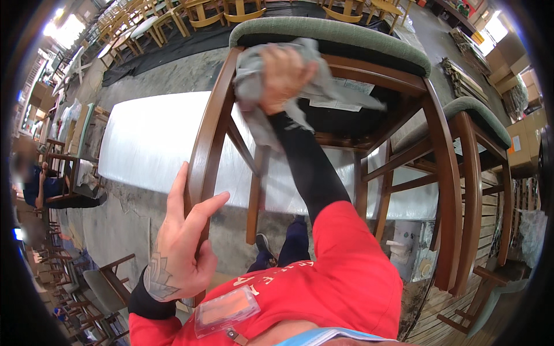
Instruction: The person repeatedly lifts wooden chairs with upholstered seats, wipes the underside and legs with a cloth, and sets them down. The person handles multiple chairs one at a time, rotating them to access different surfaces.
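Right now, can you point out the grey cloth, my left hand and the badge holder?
Grey cloth (249,75): head view, on its bunched left part.
Left hand (182,251): head view, on the back of the hand.
Badge holder (226,311): head view, on the middle of its front.

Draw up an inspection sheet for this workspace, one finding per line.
Surface: long white wrapped piece, partly behind the chair in this view; grey floor around it.
Job's things: brown-framed chair with grey-green seat, dark underside showing; grey cloth at the frame below the seat.
Clutter: similar second chair and cardboard boxes, right.
Hands: left hand at a chair leg, fingers spread; right hand, blurred, on the cloth.
Cables: nothing seen.
Surroundings: wooden chairs in back; person in dark clothes, left.
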Motion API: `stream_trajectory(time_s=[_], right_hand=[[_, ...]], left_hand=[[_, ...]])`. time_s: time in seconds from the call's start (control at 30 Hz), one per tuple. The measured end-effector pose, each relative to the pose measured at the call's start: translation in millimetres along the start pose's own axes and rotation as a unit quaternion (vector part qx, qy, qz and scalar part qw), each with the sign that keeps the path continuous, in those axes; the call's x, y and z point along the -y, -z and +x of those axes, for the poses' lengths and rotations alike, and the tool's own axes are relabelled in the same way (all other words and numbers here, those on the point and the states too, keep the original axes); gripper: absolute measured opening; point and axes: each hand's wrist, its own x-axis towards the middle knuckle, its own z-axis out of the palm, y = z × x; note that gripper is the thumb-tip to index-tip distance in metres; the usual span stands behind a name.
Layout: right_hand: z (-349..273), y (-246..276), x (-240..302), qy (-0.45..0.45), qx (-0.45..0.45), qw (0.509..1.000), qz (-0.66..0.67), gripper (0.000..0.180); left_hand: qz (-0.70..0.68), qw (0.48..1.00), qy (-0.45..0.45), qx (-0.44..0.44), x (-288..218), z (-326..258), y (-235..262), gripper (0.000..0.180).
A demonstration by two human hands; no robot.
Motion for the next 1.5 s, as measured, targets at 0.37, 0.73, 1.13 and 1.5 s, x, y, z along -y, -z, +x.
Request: stream_trajectory(time_s=[0.37,0.73,1.13,1.5], right_hand=[[-62.9,38.0,1.5,-0.022,0.013,0.929,0.369,0.038],[83.8,64.8,0.5,0.134,0.242,0.908,0.314,0.030],[-78.3,30.6,23.0,0.054,0.140,0.918,0.368,0.033],[-189.0,11.3,14.6,0.031,0.365,0.832,0.416,0.032]], left_hand=[[0.018,1.000,0.019,-0.006,3.2,-8.1,1.4,0.070],[-0.022,1.000,-0.007,0.000,9.9,-5.8,3.5,0.069],[-0.022,1.000,-0.003,0.007,9.5,-2.2,1.7,0.068],[-0.001,1.000,-0.002,0.006,8.0,0.9,4.2,0.059]])
